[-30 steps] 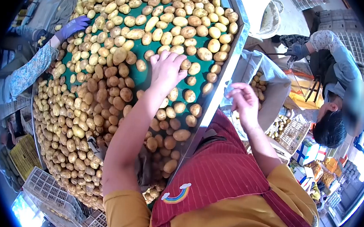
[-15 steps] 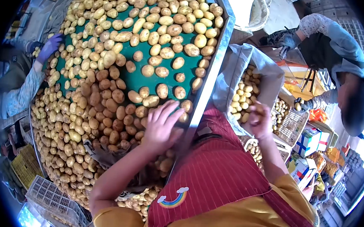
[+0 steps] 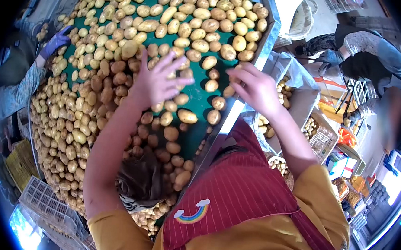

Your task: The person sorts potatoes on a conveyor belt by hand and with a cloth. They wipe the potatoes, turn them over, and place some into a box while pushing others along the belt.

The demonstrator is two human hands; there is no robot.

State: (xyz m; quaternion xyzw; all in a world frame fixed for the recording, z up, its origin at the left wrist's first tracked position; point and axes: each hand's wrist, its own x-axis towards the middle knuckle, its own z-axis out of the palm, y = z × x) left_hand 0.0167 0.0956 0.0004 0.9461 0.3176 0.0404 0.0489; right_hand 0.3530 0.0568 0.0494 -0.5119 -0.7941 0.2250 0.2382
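Note:
Many potatoes (image 3: pixel 69 134) lie heaped on a green surface (image 3: pixel 198 94) with a metal rim (image 3: pixel 255 66). My left hand (image 3: pixel 159 82) is spread over potatoes near the middle of the surface, its fingers apart. At the right rim, my right hand (image 3: pixel 254 88) is bent with fingertips beside a potato (image 3: pixel 229 91); whether it grips one is unclear. A dark cloth (image 3: pixel 141 179) lies among the potatoes below my left forearm. Right of the rim, a grey-white sack (image 3: pixel 302 92) stands open with potatoes in it, partly behind my right forearm.
A person's purple-gloved hand (image 3: pixel 57 40) is at the far left edge of the heap. Another person (image 3: pixel 377 54) bends at the upper right. Plastic crates (image 3: pixel 323 138) stand right of the sack, and more crates (image 3: pixel 48 202) are at lower left.
My left hand has moved up and left, away from the rim. My right hand has gone from over the sack to the rim. The dark cloth looks bunched differently, and more green surface shows near the rim.

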